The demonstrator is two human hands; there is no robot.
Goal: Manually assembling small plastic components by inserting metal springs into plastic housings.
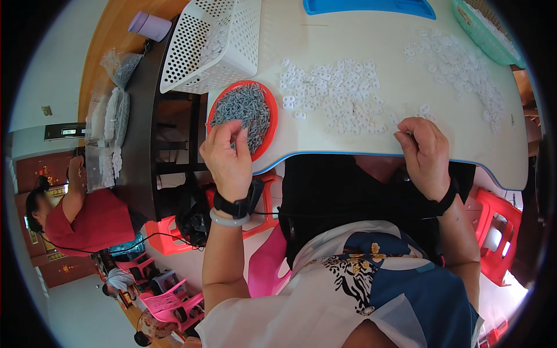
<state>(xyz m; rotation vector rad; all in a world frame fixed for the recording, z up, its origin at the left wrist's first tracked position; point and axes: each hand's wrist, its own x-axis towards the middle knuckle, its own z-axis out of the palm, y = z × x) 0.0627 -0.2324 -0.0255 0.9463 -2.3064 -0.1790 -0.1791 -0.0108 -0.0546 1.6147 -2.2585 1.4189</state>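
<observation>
My left hand [227, 162] is over the near side of a round red tray [274, 116] heaped with small grey screw-like pieces [246, 107]. Its fingers are bent toward the thumb in a pinch at the heap; whatever they hold is too small to make out. At the table's near edge, my right hand [426, 153] is closed, thumb against the curled fingers, and what is in it is hidden. Just beyond it lie a few small white plastic pieces [426, 110]. A larger spread of white pieces with holes [342, 87] covers the tabletop between the hands.
Behind the red tray stands a white perforated basket [232, 69]. More white pieces [464, 69] lie at the right, near a green basket [487, 40]. A blue tray [368, 7] is at the far edge. A person in red [96, 223] sits at the dark table left.
</observation>
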